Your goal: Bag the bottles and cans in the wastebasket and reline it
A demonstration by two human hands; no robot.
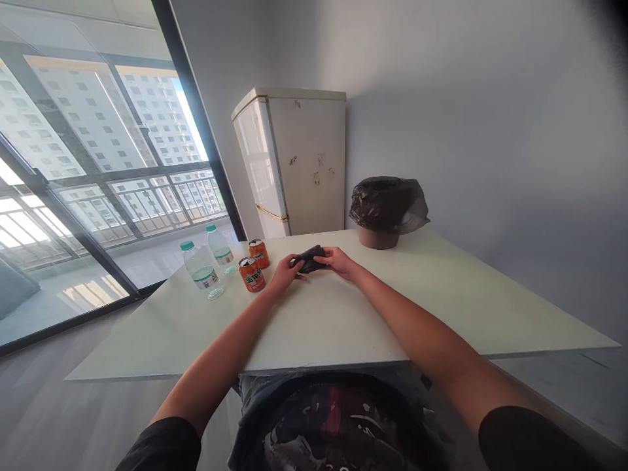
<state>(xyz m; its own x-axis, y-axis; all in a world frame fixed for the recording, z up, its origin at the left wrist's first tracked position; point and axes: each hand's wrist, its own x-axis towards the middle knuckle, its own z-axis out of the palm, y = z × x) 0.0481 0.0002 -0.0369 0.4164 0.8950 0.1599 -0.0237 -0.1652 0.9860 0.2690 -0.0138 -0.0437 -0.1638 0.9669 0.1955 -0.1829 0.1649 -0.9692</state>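
A small folded black plastic bag point(311, 260) is held between my two hands, just over the white table. My left hand point(288, 271) pinches its left end with the fingers closed. On the other end, my right hand point(338, 260) grips it between thumb and fingers. Left of my left hand stand two orange drink cans point(252, 275), one behind the other. Beyond them are two clear plastic bottles point(202, 269) with green caps, both upright.
At the table's far right edge stands a brown bin point(377, 238) lined with a black bag point(387, 203). A white refrigerator point(309, 157) is behind the white table point(333, 320). Glass sliding doors point(112, 163) are on the left.
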